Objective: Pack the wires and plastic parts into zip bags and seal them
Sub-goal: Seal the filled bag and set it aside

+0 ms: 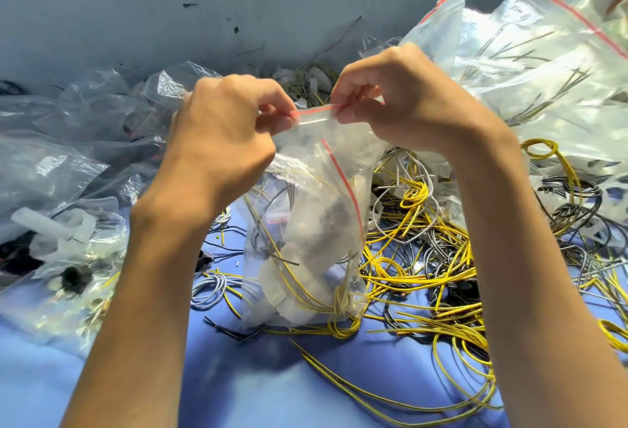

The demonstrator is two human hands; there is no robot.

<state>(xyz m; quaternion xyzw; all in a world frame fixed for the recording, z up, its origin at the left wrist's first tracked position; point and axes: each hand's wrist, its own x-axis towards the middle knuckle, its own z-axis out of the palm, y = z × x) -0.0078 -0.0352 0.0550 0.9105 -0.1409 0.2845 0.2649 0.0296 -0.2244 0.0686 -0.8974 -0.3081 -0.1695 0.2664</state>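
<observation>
Now both hands, left hand (221,128) and right hand (404,101), are pinching the zip bag (306,223) strip ends with curled fingers, holding it stretched above the bench (238,376) wires (424,268) for sealing.

bright daylight; glare on plastic bags (530,63); edges warped, blurred.

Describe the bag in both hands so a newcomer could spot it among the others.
Start at the blue table strewn with yellow wires. At centre, the left hand and right hand pinch the red-striped top of one zip bag. It alone hangs upright; other bags lie heaped.
</observation>
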